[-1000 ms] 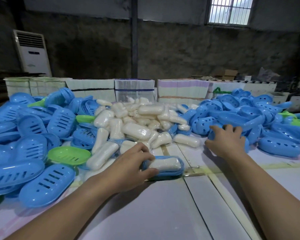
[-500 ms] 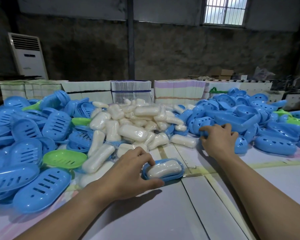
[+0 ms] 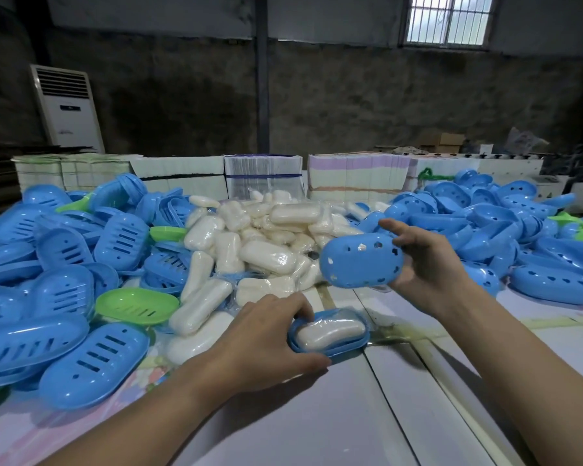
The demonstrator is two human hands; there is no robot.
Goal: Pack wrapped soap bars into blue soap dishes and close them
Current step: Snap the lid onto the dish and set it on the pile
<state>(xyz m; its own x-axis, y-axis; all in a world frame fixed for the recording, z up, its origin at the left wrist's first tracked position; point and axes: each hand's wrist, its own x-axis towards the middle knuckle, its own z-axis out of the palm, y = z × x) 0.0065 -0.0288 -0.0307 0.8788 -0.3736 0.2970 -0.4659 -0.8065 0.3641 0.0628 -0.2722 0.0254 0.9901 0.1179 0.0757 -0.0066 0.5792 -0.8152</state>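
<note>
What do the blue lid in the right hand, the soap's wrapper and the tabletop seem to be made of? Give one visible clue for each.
Blue lid: looks like moulded plastic, smooth and slightly glossy, with clean punched holes.
Soap wrapper: probably thin clear film; it wrinkles and glints over the white bar.
Tabletop: matt pale board, possibly laminate or card; seams divide the panels, so the material stays uncertain.

Left hand: your left hand (image 3: 260, 341) grips the near end of the blue dish base (image 3: 330, 334), thumb along its front rim, fingers over the back.
Soap: a wrapped soap bar (image 3: 330, 331) lies inside that base, which sits on the table (image 3: 317, 415).
Right hand: your right hand (image 3: 428, 267) holds a blue lid (image 3: 360, 260) in the air, above and just right of the base, holes facing you.
Middle: the soap pile (image 3: 260, 243) is heaped behind the base.
Sides: blue slotted dish pieces (image 3: 64, 287) are piled left, a green dish (image 3: 137, 306) among them; more blue pieces (image 3: 519, 237) right.
</note>
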